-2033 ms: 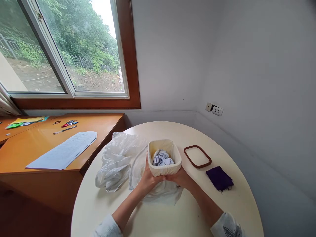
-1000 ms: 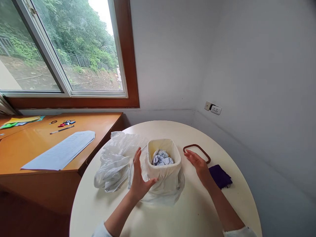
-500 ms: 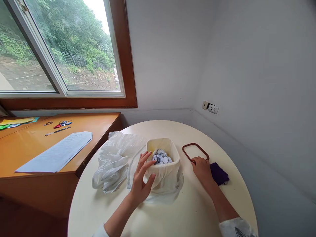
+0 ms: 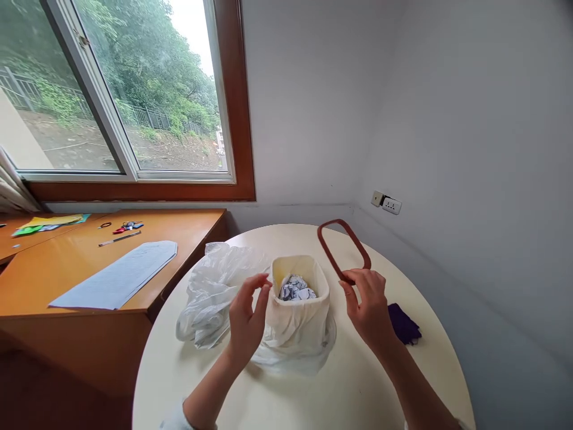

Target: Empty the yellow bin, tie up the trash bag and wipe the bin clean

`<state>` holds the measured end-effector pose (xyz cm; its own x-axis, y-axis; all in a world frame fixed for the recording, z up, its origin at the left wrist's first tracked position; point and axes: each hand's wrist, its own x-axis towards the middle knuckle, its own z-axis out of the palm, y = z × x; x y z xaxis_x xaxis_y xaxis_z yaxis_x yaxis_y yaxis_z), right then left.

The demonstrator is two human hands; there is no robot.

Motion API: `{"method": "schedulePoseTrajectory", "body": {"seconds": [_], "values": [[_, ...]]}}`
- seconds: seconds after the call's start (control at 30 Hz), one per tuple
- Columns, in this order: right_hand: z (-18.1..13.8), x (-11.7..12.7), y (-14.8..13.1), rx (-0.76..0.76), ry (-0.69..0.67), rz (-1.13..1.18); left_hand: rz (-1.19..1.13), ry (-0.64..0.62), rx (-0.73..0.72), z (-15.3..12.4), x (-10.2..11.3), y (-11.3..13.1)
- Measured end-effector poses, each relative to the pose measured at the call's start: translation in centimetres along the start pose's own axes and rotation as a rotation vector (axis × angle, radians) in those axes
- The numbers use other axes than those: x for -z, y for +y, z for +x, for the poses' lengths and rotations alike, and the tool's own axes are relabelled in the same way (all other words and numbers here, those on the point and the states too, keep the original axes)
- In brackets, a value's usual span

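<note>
A small cream bin (image 4: pixel 299 298) lined with a white plastic bag stands on the round cream table (image 4: pixel 313 394), with crumpled paper (image 4: pixel 295 288) inside. My left hand (image 4: pixel 246 319) pinches the bag's edge at the bin's left rim. My right hand (image 4: pixel 369 304) holds a brown rectangular ring frame (image 4: pixel 342 248) lifted off the table, just right of and above the bin.
A loose white plastic bag (image 4: pixel 215 286) lies left of the bin. A dark purple cloth (image 4: pixel 405 323) sits to the right. A wooden desk (image 4: pixel 89 275) with papers, pen and scissors stands at left under the window. A wall socket (image 4: pixel 387 203) is on the right wall.
My right hand took the brown frame off the table and raised it beside the bin. My left hand shifted from the bin's side up to its rim.
</note>
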<state>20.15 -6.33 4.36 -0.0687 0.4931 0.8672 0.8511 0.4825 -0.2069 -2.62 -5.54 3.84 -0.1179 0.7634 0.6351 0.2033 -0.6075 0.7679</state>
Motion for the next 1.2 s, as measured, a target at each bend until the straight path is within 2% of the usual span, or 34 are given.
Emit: {"method": "schedulePoseTrajectory", "body": {"seconds": [0.1, 0.2, 0.3, 0.4, 0.5, 0.57, 0.67, 0.73, 0.8, 0.9, 1.0, 1.2], "values": [[1.5, 0.6, -3.6, 0.136, -0.077, 0.050, -0.139, -0.103, 0.182, 1.3, -0.4, 2.4], [1.9, 0.3, -6.2, 0.241, -0.110, 0.061, -0.260, -0.193, 0.289, 2.1, -0.9, 4.5], [1.7, -0.3, -7.5, 0.326, -0.098, 0.061, -0.288, -0.204, 0.351, 2.4, -0.9, 5.6], [1.6, -0.4, -7.4, 0.354, -0.073, 0.099, -0.277, -0.212, 0.375, 2.8, -0.4, 5.6], [1.9, -0.2, -6.2, 0.262, -0.033, 0.121, -0.250, -0.274, 0.405, 4.0, 0.5, 4.8], [2.1, -0.3, -5.2, 0.111, -0.045, 0.154, -0.250, -0.339, 0.440, 4.9, 1.0, 4.2], [2.2, -0.7, -3.8, -0.143, -0.172, 0.287, -0.269, -0.409, 0.485, 5.8, 1.4, 3.3], [2.0, -0.9, -3.3, -0.238, -0.279, 0.394, -0.273, -0.418, 0.512, 5.9, 1.3, 2.8], [1.5, -1.1, -3.3, -0.268, -0.357, 0.478, -0.262, -0.410, 0.535, 5.7, 1.1, 2.5], [0.5, -1.3, -3.7, -0.276, -0.406, 0.514, -0.190, -0.401, 0.537, 5.2, 0.5, 2.0], [-0.4, -1.8, -3.9, -0.265, -0.403, 0.417, -0.032, -0.391, 0.481, 5.0, 0.0, 1.3], [-1.4, -3.0, -3.8, -0.126, -0.326, 0.157, 0.297, -0.364, 0.304, 5.4, -0.5, 0.4]]}}
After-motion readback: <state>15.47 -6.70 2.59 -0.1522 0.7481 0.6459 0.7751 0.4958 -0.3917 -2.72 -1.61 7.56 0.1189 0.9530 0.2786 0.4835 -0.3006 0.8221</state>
